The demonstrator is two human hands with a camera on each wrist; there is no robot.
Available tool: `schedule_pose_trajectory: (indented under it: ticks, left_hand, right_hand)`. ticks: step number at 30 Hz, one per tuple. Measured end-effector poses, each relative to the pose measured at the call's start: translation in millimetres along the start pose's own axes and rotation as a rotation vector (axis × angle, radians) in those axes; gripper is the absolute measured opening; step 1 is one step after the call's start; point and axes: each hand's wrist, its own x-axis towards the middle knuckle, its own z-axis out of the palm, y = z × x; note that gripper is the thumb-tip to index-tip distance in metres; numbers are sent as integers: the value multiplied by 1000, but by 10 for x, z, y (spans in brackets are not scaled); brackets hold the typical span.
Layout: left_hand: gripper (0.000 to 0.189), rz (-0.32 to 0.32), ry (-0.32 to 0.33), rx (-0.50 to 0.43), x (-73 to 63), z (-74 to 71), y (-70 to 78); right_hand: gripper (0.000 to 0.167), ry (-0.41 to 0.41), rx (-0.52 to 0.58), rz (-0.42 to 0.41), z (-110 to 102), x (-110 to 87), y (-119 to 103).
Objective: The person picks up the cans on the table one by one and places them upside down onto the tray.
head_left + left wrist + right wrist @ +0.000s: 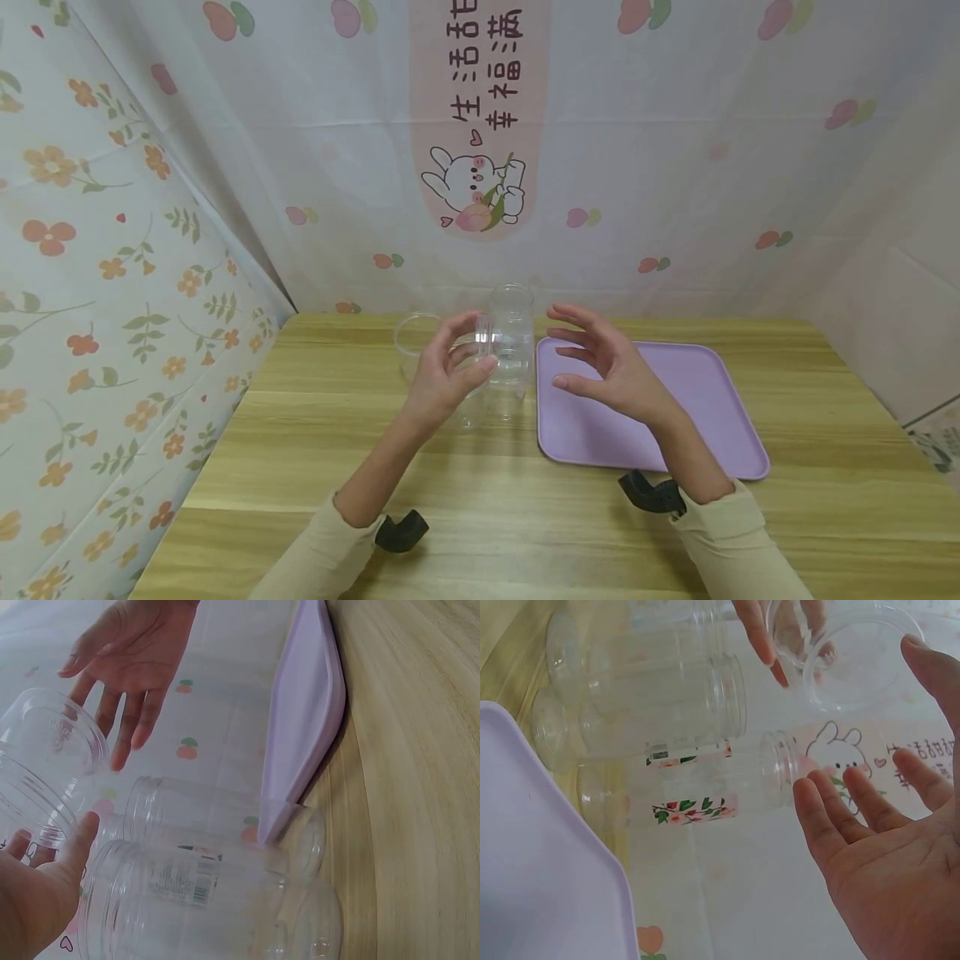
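My left hand [442,379] grips a clear plastic jar [52,742] near its ridged, threaded neck, thumb on one side and fingers on the other. The jar lies on its side in the air, its round end towards the right. Facing that end, my right hand [611,371] holds nothing, its fingers spread and slightly bent and its palm turned to the jar. Below and behind the held jar, several clear jars [660,712] stand upright on the wooden table. In the right wrist view, a floral label [697,810] shows on one of them.
A light purple tray [652,450] lies on the table [480,517] to the right of the jars, partly under my right hand. Patterned cloth [675,183] hangs behind the table, and a flowered cloth [112,317] hangs along the left side.
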Motion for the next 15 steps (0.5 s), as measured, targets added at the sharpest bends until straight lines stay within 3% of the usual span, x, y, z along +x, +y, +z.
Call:
schedule_pose_trajectory:
  ticks: [15]
  left_hand:
    - [68,24,-11,-22,13,109,-32]
  right_hand:
    - [88,-20,48,-21,76,33,0]
